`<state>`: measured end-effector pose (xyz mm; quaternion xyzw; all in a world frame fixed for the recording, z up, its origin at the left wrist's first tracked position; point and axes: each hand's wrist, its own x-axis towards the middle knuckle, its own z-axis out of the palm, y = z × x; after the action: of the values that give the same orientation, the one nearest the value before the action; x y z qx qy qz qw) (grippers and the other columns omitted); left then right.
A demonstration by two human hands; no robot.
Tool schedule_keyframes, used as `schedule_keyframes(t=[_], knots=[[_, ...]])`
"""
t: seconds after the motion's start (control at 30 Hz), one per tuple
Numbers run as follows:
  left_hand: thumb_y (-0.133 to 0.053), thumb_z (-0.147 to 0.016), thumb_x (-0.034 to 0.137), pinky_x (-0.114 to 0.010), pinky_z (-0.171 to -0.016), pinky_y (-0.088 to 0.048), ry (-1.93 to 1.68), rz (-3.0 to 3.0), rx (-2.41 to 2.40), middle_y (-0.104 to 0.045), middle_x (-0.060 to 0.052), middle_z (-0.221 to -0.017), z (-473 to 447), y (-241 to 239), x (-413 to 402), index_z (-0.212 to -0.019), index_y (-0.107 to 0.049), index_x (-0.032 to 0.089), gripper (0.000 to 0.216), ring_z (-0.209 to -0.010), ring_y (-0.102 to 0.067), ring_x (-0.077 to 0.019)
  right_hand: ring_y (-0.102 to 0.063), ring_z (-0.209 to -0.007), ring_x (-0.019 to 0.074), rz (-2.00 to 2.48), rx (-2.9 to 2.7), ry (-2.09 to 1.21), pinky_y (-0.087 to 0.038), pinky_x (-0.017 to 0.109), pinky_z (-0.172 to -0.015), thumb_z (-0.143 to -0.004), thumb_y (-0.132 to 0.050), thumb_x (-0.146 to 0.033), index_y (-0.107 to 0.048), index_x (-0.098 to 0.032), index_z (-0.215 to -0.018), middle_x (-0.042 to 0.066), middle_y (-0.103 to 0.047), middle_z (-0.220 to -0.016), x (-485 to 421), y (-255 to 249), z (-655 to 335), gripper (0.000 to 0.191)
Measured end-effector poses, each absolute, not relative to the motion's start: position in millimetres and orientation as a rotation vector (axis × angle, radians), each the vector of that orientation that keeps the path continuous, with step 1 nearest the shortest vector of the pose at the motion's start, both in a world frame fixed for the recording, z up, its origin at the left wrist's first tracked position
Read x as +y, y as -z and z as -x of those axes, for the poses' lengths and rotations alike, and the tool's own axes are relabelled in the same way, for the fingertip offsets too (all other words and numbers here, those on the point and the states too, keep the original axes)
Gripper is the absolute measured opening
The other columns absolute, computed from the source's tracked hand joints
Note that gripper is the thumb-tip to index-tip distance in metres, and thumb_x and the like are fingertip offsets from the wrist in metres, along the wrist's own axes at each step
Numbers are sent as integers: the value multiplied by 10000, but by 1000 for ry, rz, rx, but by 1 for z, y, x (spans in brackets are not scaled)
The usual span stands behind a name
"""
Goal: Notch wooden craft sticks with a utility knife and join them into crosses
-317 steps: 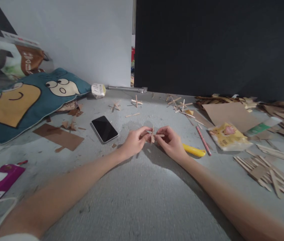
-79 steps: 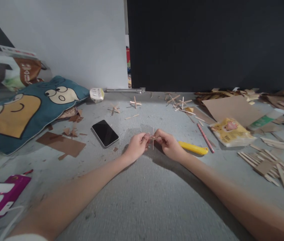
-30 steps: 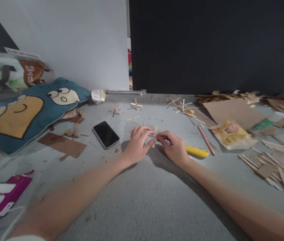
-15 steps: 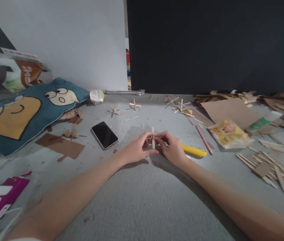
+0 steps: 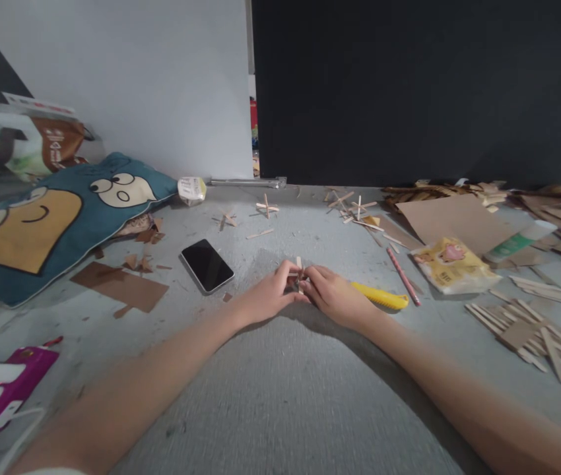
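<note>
Between my two hands, close to the table top, is a small piece of crossed wooden craft sticks (image 5: pixel 299 262), mostly covered by the fingers. My left hand (image 5: pixel 275 290) grips it from the left, thumb and fingers curled round it. From the right, my right hand (image 5: pixel 332 293) closes its fingers on the same piece, its fingertips meeting those of the left. Just behind my right hand lies a yellow utility knife (image 5: pixel 383 296), partly hidden by it.
A black phone (image 5: pixel 207 265) lies left of my hands. Crossed stick pieces (image 5: pixel 266 206) stand farther back. At right are a red pencil (image 5: pixel 403 276), a yellow packet (image 5: pixel 453 265), a glue stick (image 5: pixel 522 240) and loose craft sticks (image 5: pixel 528 336). A blue cushion (image 5: pixel 67 227) fills the left.
My right hand has turned and closed in over the stick piece, hiding more of it. The upright stick now shows lower and shorter. The left hand has barely shifted.
</note>
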<state>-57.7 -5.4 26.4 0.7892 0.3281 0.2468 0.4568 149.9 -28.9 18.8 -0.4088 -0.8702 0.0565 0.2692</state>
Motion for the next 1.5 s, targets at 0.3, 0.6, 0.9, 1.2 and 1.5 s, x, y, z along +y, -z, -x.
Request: schedule_keyframes(t=[0.3, 0.6, 0.9, 1.2, 1.5], knots=[[-549, -951, 252, -476, -1004, -491, -556, -2072, 894, -623, -145, -1288, 55, -29, -10, -1164, -449, 222, 237, -1219, -621, -297, -604, -731, 179, 1092, -2227, -265, -470, 293, -680, -1077, -370, -271, -519, -220, -914, 49, -625, -831, -27, -6, -150, 227], [-414, -976, 169, -376, -835, -521, -543, -2164, 810, -579, -93, -1087, 59, -27, -8, -1116, -436, 215, 150, -974, -641, -219, -602, -740, 183, 1106, -2266, -170, -462, 288, -671, -1025, -390, -147, -539, -210, -949, 52, -619, -833, -29, -7, -151, 179], [-647, -916, 478, -446, -921, -495, -992, -1846, 783, -496, -149, -1256, 52, -21, -2, -1356, -352, 223, 588, -1023, -599, -237, -587, -848, 255, 960, -2265, 243, -542, 375, -753, -978, -389, -64, -562, -166, -1337, 99, -635, -902, -25, -5, -160, 411], [-696, -861, 565, -368, -834, -514, -930, -1573, 811, -677, -69, -972, 43, -31, -7, -1180, -544, 209, 502, -896, -663, -218, -673, -902, 203, 933, -2090, -146, -576, 329, -816, -1054, -401, -219, -658, -257, -1288, 90, -684, -987, -26, -3, -152, 350], [-570, -931, 625, -245, -509, -420, -968, -1369, 867, -578, 25, -714, 46, -29, -8, -1098, -511, 186, 473, -539, -558, -114, -656, -907, 192, 966, -1894, 44, -566, 324, -796, -1042, -468, -215, -718, -264, -1194, 93, -661, -1018, -24, 2, -156, 296]])
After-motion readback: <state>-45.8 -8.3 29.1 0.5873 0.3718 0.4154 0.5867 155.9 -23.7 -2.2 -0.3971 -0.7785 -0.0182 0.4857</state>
